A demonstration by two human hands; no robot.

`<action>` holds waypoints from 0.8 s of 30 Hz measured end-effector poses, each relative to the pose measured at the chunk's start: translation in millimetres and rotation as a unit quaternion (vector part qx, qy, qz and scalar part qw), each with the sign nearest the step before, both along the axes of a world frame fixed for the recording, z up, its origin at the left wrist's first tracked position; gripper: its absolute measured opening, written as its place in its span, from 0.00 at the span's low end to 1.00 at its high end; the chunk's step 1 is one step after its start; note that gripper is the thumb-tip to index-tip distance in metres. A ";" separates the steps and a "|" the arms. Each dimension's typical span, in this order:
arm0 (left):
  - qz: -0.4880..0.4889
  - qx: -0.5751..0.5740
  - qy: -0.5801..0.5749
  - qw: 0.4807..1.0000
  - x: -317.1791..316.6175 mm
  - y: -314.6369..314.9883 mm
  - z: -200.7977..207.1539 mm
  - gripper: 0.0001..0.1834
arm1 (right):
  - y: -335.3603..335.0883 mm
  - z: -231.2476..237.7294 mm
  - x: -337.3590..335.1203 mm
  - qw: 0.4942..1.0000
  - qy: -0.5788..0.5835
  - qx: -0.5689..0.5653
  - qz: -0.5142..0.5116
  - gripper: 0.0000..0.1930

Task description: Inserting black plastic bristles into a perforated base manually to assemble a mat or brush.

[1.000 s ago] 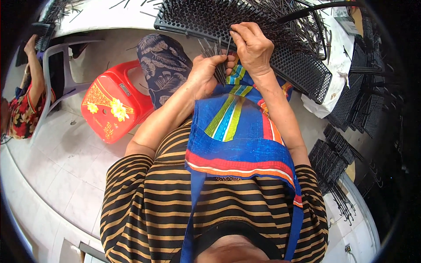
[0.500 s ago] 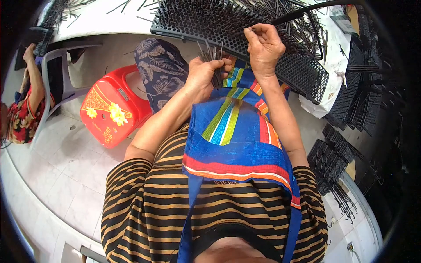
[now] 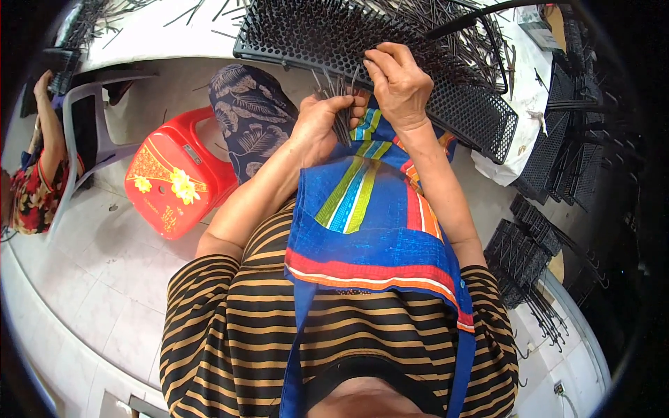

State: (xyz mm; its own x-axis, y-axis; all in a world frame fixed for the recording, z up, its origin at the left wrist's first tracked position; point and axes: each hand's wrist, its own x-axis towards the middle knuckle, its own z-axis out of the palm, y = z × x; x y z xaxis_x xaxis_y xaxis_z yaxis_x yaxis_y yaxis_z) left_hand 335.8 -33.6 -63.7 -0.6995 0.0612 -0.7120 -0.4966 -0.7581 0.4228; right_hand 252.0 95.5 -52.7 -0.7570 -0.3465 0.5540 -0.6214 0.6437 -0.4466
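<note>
Bunching a fistful of thin dark sticks (image 3: 340,127) on the person's side of the black perforated tray (image 3: 481,120), the left hand (image 3: 322,124) has its fingers curled round them and the thumb laid across, tips poking up toward the tray. My guess is that grip stops the lot scattering while leaving single ones easy to get at. The right hand (image 3: 403,85) is up at the tray's near edge, fingers bent in and mostly closed; honestly can't tell if it's got a stick in its fingertips. Plenty of dark rods (image 3: 313,31) stand in the tray's holes, which probably are what props them up. The tray lies along the near side of the white tabletop (image 3: 153,35), likely so there's no big stretch. Loose sticks (image 3: 477,59) are heaped beyond the tray, presumably as a handy supply. Similar black panels (image 3: 554,150) sit right of the tray, and a red stool (image 3: 171,167) is left and nearer, maybe just parked clear of the knees.
</note>
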 end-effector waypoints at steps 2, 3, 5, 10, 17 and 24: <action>-0.003 0.018 0.025 1.000 -4.6 -1.0 -0.2 0.08 | -1.5 3.9 -1.4 1.000 0.005 -0.016 0.005 0.07; -0.005 0.018 0.024 1.000 -4.3 -0.1 2.9 0.08 | 0.0 2.3 1.7 1.000 0.003 -0.016 0.003 0.07; -0.012 0.014 0.035 0.999 -4.4 0.9 11.3 0.08 | 3.1 0.9 10.5 0.923 -0.324 -0.206 0.022 0.08; -0.006 0.000 0.026 1.000 -1.2 8.4 8.2 0.09 | 16.1 -3.4 9.9 0.829 -0.434 -0.353 0.012 0.10; -0.019 -0.023 0.012 0.999 3.1 8.7 7.5 0.09 | 13.3 -1.0 17.2 0.825 -0.430 -0.367 -0.006 0.08; -0.068 -0.035 0.013 0.997 2.9 5.4 3.3 0.08 | 3.1 5.9 0.8 0.955 -0.127 -0.258 -0.065 0.06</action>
State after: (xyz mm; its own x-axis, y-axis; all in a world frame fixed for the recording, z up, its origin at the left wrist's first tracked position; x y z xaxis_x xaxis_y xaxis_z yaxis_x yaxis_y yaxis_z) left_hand 338.7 -28.2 -60.4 -0.7061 0.1068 -0.7000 -0.5809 -0.6527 0.4864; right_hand 252.8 98.6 -46.9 -0.9076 0.0304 0.4187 -0.3805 0.3615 -0.8512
